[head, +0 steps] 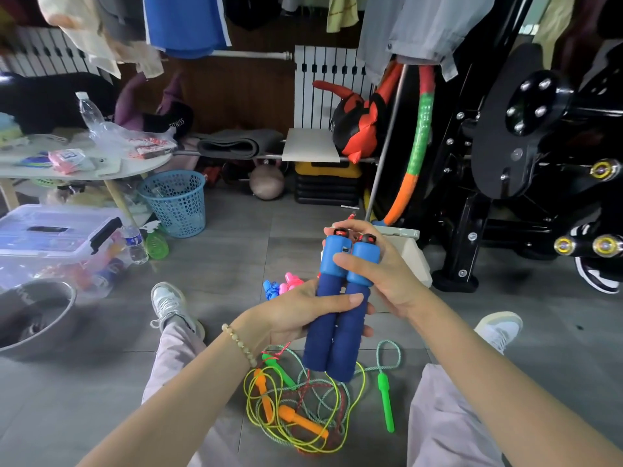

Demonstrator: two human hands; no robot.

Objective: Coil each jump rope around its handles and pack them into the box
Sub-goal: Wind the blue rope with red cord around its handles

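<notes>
Above tangled cords, L hand & R hand grip blue foam cylindrical handles.

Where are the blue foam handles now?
The blue foam handles sit centre of the head view, left hand gripping low, right hand near their tops, above the tangled ropes.

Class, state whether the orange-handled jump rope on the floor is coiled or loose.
Loose: its yellow cord sprawls in open loops about the orange handles, not wound round them.
</notes>
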